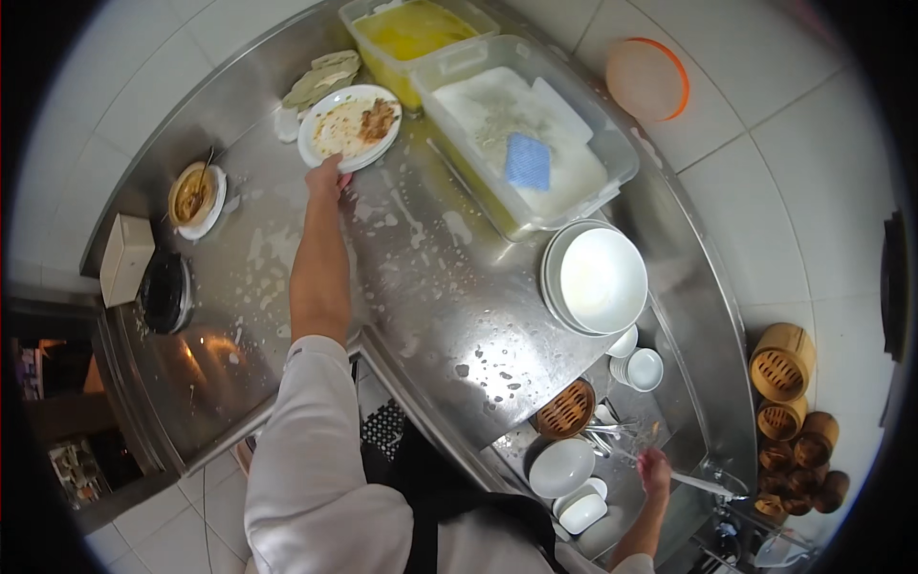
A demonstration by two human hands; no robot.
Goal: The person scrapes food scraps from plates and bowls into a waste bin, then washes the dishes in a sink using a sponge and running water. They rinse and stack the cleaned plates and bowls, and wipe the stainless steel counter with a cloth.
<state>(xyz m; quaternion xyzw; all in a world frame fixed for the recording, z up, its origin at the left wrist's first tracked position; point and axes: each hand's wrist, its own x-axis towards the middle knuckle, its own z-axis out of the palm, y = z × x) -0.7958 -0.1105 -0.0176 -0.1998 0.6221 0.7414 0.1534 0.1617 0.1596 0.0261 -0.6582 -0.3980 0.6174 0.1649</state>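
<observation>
My left hand grips the near rim of a short stack of white plates, thumb on top. Brown food scraps and smears cover the top plate. Over the sink at lower right, my right hand is closed around a white tap hose or spout. Water appears to spray near metal cutlery just beyond that hand. Around it in the sink lie a white bowl, smaller white dishes and a slatted bamboo steamer.
A clear plastic tub of suds holds a blue cloth; a yellow-liquid tub adjoins it. Large white bowls stand stacked near the sink. Leftward are a soiled bowl and a black dish. Bamboo steamers line the right.
</observation>
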